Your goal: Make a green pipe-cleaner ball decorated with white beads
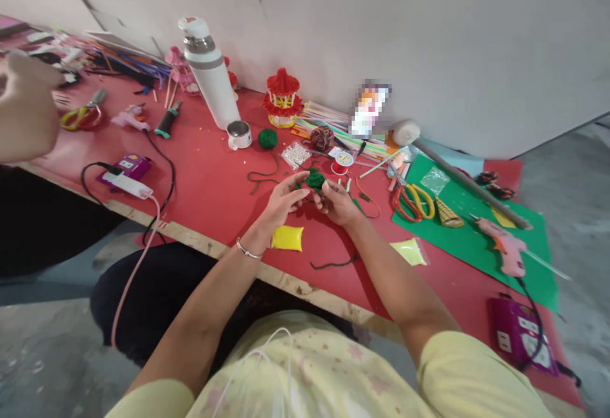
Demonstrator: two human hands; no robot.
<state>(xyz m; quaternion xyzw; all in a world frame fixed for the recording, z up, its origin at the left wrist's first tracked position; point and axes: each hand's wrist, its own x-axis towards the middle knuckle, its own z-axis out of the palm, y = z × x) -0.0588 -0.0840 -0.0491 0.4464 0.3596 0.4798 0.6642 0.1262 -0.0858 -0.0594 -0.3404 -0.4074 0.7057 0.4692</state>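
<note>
A small bundle of dark green yarn [315, 180] is pinched between the thumb and fingers of my right hand [340, 203], above the red table. My left hand [284, 198] meets it from the other side, thumb and fingers closed around a bit of the same green yarn. A thin dark strand [333, 264] lies on the table below my right wrist. Behind my hands sit a green yarn ball [267, 138], a packet of white beads [295, 155] and a red spool [342, 162]. A yellow packet [287, 239] lies beside my left wrist.
A white flask [210, 72] and its cup [239, 134] stand behind. Red-handled scissors [413, 203] and a pink glue gun [505, 246] lie on green sheeting [538, 265] at right. Another person's hand [28, 107] is at far left, near a purple power box [128, 167].
</note>
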